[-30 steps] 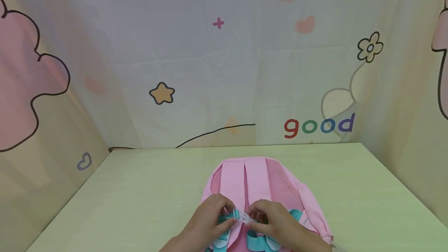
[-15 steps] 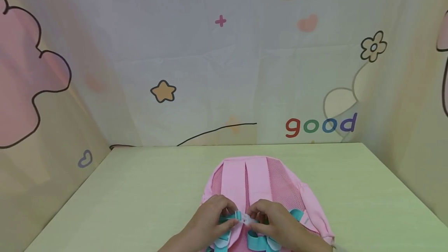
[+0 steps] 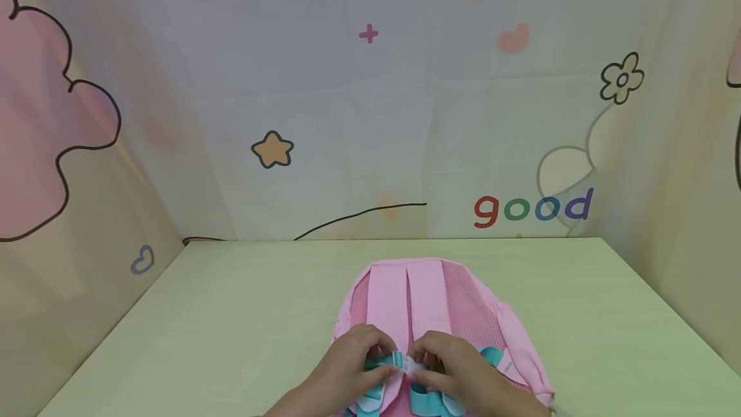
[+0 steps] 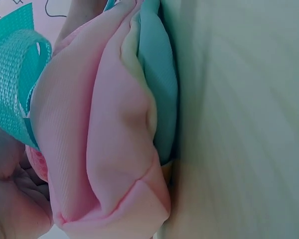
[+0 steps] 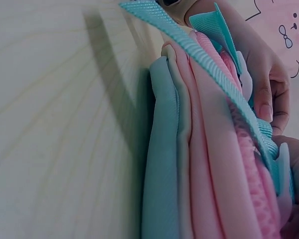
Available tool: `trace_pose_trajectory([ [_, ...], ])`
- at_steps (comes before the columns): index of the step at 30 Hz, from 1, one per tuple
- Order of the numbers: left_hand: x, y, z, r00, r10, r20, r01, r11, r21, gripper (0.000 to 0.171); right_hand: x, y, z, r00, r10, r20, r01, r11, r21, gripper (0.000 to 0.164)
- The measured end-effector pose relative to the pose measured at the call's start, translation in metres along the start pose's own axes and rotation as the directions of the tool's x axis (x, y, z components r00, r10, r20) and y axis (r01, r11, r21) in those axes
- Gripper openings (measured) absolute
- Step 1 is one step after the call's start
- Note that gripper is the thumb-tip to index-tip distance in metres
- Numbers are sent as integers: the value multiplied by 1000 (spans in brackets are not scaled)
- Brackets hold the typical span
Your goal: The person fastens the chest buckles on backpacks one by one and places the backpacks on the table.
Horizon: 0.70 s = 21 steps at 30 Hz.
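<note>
A pink backpack point(image 3: 469, 301) lies on the table in the head view, its mesh back and two wide shoulder straps facing up. Across its middle, a small white plastic buckle point(image 3: 410, 363) sits between both hands. My left hand point(image 3: 353, 359) pinches the buckle's left end by its teal webbing strap point(image 3: 379, 361). My right hand point(image 3: 454, 362) pinches the white right end with thumb and fingers. The fingers partly cover the buckle, so I cannot tell whether its halves are locked. In the right wrist view a teal strap point(image 5: 209, 62) slants across the bag's side.
Pale wood-look table point(image 3: 231, 314) surrounds the backpack. A printed cloth backdrop point(image 3: 324, 82) stands behind and on both sides. Teal webbing loops point(image 3: 425, 399) with white adjusters lie at the bag's lower part. The left wrist view shows the bag's pink side point(image 4: 119, 124) close up.
Both hands keep their hold on the buckle and strap, with only a very slight shift. The head view has tilted a little. The backpack stays in place.
</note>
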<state>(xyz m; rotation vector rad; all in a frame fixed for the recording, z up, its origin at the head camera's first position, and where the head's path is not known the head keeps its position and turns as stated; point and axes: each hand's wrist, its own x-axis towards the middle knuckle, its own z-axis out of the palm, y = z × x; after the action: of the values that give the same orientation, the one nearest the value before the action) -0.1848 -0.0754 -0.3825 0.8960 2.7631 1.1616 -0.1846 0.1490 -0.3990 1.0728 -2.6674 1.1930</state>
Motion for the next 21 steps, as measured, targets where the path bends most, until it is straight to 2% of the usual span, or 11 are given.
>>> trace_pose_trajectory([
  [3,0,0,0,1000,-21,11,21,1000,-17,19,-1,0,0,1000,-14,-1,14,1000,-2,18],
  [7,0,0,0,1000,-2,9,2,1000,-21,18,-1,1,1,999,-50,-15,50,999,-9,16],
  [12,-1,-1,1,998,55,-2,-55,998,-26,17,-1,3,4,989,-136,-50,134,990,-40,12],
  [17,-2,-3,4,989,148,-20,-149,989,-5,15,0,3,4,983,-173,-57,170,984,-59,11],
  [21,-2,-4,6,984,173,-32,-172,985,11,15,0,3,5,984,-167,-55,164,985,-55,11],
])
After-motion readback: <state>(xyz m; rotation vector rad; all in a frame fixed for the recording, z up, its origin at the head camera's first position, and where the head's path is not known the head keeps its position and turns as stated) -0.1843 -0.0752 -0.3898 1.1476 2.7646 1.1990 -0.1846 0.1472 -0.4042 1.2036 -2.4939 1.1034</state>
